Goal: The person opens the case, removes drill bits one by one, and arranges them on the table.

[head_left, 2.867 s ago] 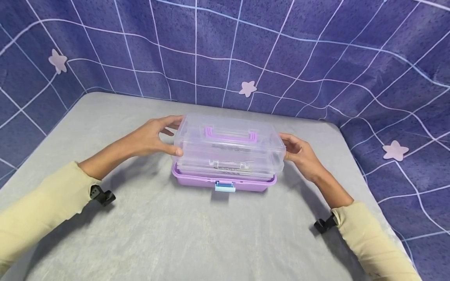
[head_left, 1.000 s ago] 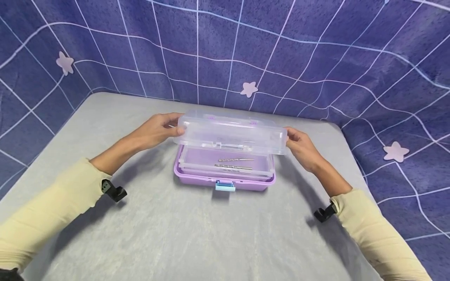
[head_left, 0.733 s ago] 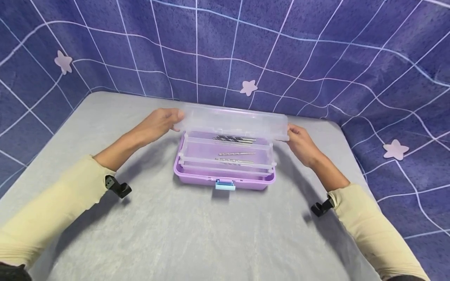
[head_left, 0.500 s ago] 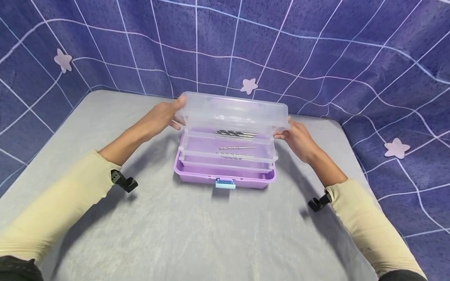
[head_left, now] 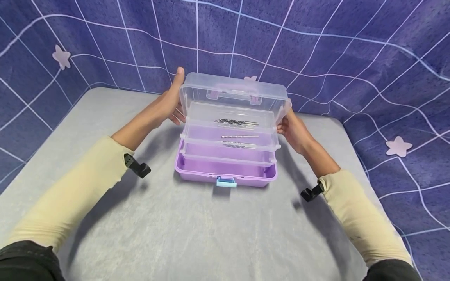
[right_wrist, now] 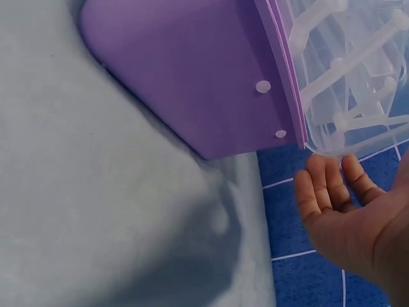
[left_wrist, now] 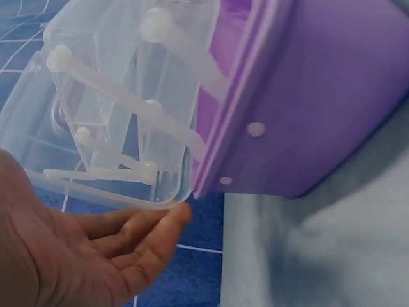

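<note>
A purple toolbox (head_left: 197,176) with a light blue latch (head_left: 226,182) stands on the table, its clear lid (head_left: 235,84) tipped up and back. Stepped clear trays (head_left: 200,149) fan out on white hinge arms (left_wrist: 121,96). Dark twist drill bits (head_left: 233,122) lie in the upper tray, and slim silver bits (head_left: 240,136) lie lower down. My left hand (head_left: 166,103) is at the lid's left side, thumb up and fingers loosely bent against the lid's edge. On the other side, my right hand (head_left: 295,128) touches the lid's edge with relaxed fingers.
The grey cloth-covered table (head_left: 211,234) ends just behind the box. A blue curtain (head_left: 133,43) with white grid lines and pale stars hangs at the back and sides. Each wrist carries a small black camera (head_left: 138,166).
The lid has swung up and backward, drawing the trays up into steps and uncovering the drill bits and the box's bottom. Both hands rose and moved away with it; their grip on the lid has loosened.
</note>
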A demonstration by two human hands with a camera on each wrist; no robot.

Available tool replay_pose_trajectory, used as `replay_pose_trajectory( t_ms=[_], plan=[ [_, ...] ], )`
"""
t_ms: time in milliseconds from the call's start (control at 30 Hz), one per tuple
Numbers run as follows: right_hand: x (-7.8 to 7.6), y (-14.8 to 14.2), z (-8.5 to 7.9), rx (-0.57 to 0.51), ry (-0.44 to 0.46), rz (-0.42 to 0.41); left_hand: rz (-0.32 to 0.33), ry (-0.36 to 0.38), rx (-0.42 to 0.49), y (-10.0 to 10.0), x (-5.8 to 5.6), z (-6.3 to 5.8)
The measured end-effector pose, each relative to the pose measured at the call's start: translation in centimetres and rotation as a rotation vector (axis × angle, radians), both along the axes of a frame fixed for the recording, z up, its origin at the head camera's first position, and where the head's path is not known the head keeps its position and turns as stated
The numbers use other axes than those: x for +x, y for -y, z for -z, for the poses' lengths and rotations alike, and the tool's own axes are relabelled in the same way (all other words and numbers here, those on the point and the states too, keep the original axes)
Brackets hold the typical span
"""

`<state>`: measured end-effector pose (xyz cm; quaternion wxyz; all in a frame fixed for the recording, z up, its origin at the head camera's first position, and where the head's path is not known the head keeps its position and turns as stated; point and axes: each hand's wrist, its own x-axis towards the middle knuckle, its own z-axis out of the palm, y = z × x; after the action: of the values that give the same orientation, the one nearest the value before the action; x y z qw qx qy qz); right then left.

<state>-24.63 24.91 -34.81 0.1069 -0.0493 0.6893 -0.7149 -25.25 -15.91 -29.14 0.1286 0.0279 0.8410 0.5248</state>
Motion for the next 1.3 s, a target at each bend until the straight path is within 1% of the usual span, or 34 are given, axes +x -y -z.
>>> replay_pose_trajectory(
  t_ms=[100, 200, 267, 433, 500, 567, 733, 800, 900, 967, 1033, 1167, 1233, 1300],
  plan=[
    [-0.5, 0.1, -0.1, 0.024, 0.006, 0.02, 0.008, 0.027, -0.004, -0.3, -0.5, -0.3],
    [-0.9, 0.2, -0.1, 0.029, 0.021, 0.032, 0.012, 0.033, 0.01, -0.2, -0.7, 0.0],
    [-1.1, 0.2, -0.2, 0.036, 0.03, 0.039, 0.025, 0.01, 0.025, 0.1, -0.6, 0.5],
    [-1.4, 0.5, -0.5, 0.049, 0.048, 0.061, 0.041, -0.096, 0.024, 1.3, 0.1, 2.6],
    [-1.4, 0.7, -0.7, 0.074, 0.033, 0.076, 0.026, -0.135, 0.017, 1.6, 0.3, 3.2],
    [-1.4, 0.8, -0.8, 0.102, 0.002, 0.101, 0.014, -0.162, 0.015, 1.8, 0.4, 3.6],
    [-0.9, 0.6, -0.6, 0.192, -0.08, 0.141, 0.001, -0.213, 0.003, 1.8, 0.3, 4.0],
    [-0.7, 0.3, -0.5, 0.225, -0.102, 0.143, 0.002, -0.225, 0.002, 1.6, 0.1, 4.1],
    [-0.4, -0.1, -0.4, 0.225, -0.131, 0.124, -0.002, -0.238, 0.023, 1.3, 0.0, 4.4],
    [-0.4, -0.2, -0.3, 0.212, -0.154, 0.107, -0.018, -0.251, 0.032, 1.1, 0.0, 4.7],
    [-0.4, -0.1, -0.2, 0.198, -0.181, 0.102, -0.05, -0.258, 0.055, 0.9, 0.2, 5.0],
    [-0.1, 0.1, 0.0, 0.203, -0.208, 0.128, -0.122, -0.246, 0.139, 0.5, 0.5, 5.6],
    [0.1, 0.2, 0.2, 0.216, -0.207, 0.145, -0.142, -0.237, 0.187, 0.3, 0.6, 5.8],
    [0.3, 0.2, 0.3, 0.229, -0.197, 0.157, -0.148, -0.235, 0.218, 0.1, 0.6, 6.0]
  ],
)
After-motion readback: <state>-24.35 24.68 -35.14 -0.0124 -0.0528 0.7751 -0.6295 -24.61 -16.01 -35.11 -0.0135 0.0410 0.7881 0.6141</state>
